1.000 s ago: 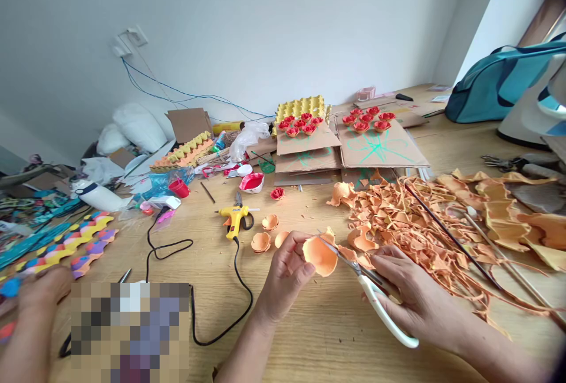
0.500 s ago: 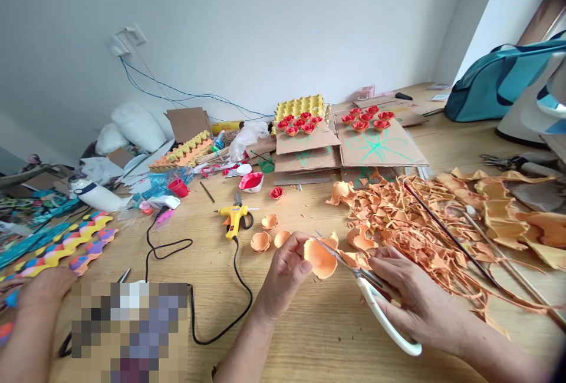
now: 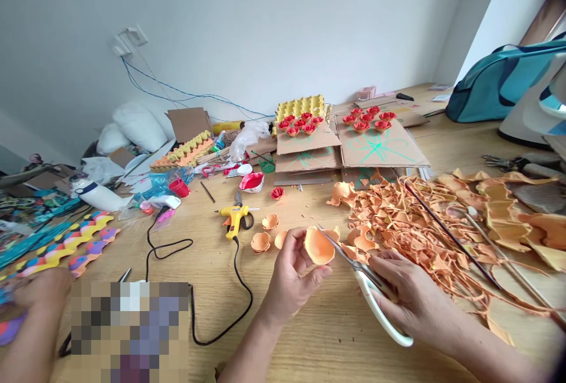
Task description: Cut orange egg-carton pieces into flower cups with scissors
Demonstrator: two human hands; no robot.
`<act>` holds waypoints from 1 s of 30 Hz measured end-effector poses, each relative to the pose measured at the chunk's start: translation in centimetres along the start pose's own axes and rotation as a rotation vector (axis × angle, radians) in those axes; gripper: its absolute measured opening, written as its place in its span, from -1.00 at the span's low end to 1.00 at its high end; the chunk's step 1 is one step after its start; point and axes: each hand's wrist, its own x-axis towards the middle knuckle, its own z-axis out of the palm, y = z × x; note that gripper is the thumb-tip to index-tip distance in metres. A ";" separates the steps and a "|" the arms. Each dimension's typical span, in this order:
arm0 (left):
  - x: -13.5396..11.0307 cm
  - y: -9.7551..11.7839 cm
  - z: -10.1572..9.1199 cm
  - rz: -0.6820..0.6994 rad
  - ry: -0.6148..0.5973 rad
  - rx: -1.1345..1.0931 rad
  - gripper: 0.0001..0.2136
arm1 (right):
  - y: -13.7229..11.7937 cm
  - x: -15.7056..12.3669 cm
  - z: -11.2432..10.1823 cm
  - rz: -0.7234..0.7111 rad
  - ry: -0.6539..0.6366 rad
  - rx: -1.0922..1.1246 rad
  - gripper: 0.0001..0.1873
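Between the thumb and fingers of my left hand (image 3: pixel 294 277) is an orange egg-carton cup (image 3: pixel 319 246), its hollow facing me. My right hand (image 3: pixel 404 294) grips white-handled scissors (image 3: pixel 375 303). Their blades reach to the right rim of the cup, where a strip of its edge sticks out. Left of my left hand lie trimmed orange cups (image 3: pixel 260 243), one partly hidden behind my fingers. A small red paper flower (image 3: pixel 277 193) stands farther back. Just beyond the scissors is a cut orange scrap (image 3: pixel 362 237).
A heap of orange scraps (image 3: pixel 407 224) spreads at right, with a dark stick (image 3: pixel 451 235) across it. A yellow glue gun (image 3: pixel 236 219) and its cord lie left of centre. Red flowers (image 3: pixel 366 118) stand on cardboard behind. Another person's hand (image 3: pixel 44 294) is at far left by painted carton strips (image 3: pixel 62 241).
My left hand has turned the cup and shifted its thumb below it. The scissors stay at the cup's right edge, handles slightly lower left. The other person's hand moved slightly left.
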 end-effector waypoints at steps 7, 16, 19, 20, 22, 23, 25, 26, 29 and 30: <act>-0.1 0.0 0.3 0.034 0.066 0.174 -0.69 | 0.3 0.1 0.3 -0.030 -0.019 -0.063 -0.69; -0.2 0.1 0.0 0.025 0.010 0.164 -0.68 | 0.4 -0.3 0.5 -0.040 -0.038 -0.084 -0.71; -0.1 0.2 -0.1 0.011 0.014 0.129 -0.68 | 0.3 -0.4 0.5 -0.022 -0.049 -0.050 -0.68; -0.1 0.2 -0.1 0.009 0.015 0.119 -0.68 | 0.3 -0.4 0.5 -0.016 -0.053 -0.043 -0.68; -0.1 0.2 -0.1 0.009 0.012 0.103 -0.67 | 0.2 -0.4 0.5 -0.013 -0.056 -0.034 -0.68; 0.0 0.2 -0.2 0.012 0.005 0.095 -0.66 | 0.2 -0.4 0.4 -0.012 -0.055 -0.028 -0.67; 0.0 0.0 -0.3 0.027 -0.007 0.075 -0.65 | 0.1 -0.3 0.4 -0.011 -0.050 -0.012 -0.67; 0.0 0.0 -0.4 0.036 -0.012 0.065 -0.65 | 0.1 -0.3 0.4 -0.007 -0.046 -0.002 -0.66; 0.0 -0.2 -0.4 0.050 -0.020 0.043 -0.63 | 0.1 -0.1 0.5 0.023 -0.050 0.035 -0.68; 0.0 -0.2 -0.4 0.055 -0.023 0.041 -0.64 | 0.1 -0.1 0.5 0.033 -0.059 0.053 -0.69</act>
